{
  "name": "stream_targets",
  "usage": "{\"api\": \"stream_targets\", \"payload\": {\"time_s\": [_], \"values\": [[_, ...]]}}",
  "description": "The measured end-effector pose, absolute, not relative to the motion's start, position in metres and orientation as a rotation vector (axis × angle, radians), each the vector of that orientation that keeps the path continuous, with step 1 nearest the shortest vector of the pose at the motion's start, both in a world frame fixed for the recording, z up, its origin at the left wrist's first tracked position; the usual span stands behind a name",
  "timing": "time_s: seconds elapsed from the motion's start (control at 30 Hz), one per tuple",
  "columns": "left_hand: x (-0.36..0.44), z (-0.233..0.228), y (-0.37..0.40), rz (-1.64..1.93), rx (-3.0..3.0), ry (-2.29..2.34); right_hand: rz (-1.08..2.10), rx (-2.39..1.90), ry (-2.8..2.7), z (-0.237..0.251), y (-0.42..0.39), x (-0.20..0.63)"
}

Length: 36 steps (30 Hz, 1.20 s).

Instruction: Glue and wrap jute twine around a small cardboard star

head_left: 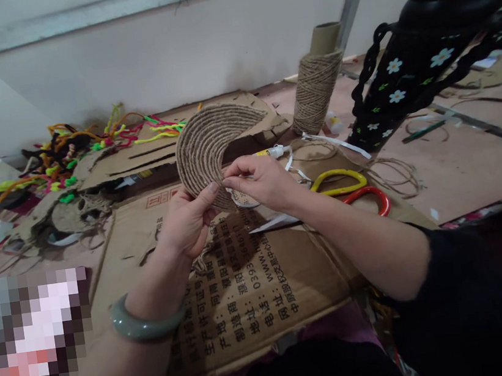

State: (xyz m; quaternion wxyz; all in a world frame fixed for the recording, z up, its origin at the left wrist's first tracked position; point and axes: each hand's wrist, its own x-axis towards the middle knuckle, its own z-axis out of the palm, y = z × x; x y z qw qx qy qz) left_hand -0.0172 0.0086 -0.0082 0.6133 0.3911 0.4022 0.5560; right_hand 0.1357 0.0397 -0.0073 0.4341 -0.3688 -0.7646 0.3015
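Observation:
A crescent-shaped piece covered in rows of brown twine (201, 145) is held up above a flat cardboard sheet (192, 337). My left hand (192, 217) grips its lower edge, thumb in front. At the inner curve, my right hand (259, 181) pinches with thumb and forefinger against the piece; whether a loose twine end lies in that pinch is too small to make out. Scissors with one yellow and one red handle (367, 197) lie under my right forearm, blades pointing left. Behind my right hand lies a small glue bottle (274, 151) with a white nozzle.
A cone of twine (317, 84) stands at the back. To its right leans a black flowered bottle with a braided strap (397, 82). Colourful fuzzy strips (74, 149) are heaped at the back left. Loose twine (392, 172) lies on the right of the table.

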Motion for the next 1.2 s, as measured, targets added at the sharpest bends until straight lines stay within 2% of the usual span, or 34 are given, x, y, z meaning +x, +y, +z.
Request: {"api": "stream_targets", "payload": {"time_s": [0.27, 0.67, 1.0, 1.2], "values": [[-0.019, -0.011, 0.008, 1.260, 0.851, 0.899, 0.661, -0.895, -1.960, -0.007, 0.036, 0.135], [-0.015, -0.005, 0.004, 1.203, 0.860, 0.889, 1.080, -0.878, -1.831, -0.006, 0.049, 0.140], [-0.018, -0.009, 0.006, 1.172, 0.877, 0.899, 1.096, -0.903, -1.814, -0.006, 0.047, 0.138], [-0.017, -0.010, 0.006, 1.161, 0.905, 0.905, 1.237, -0.868, -1.756, -0.008, 0.049, 0.138]]}}
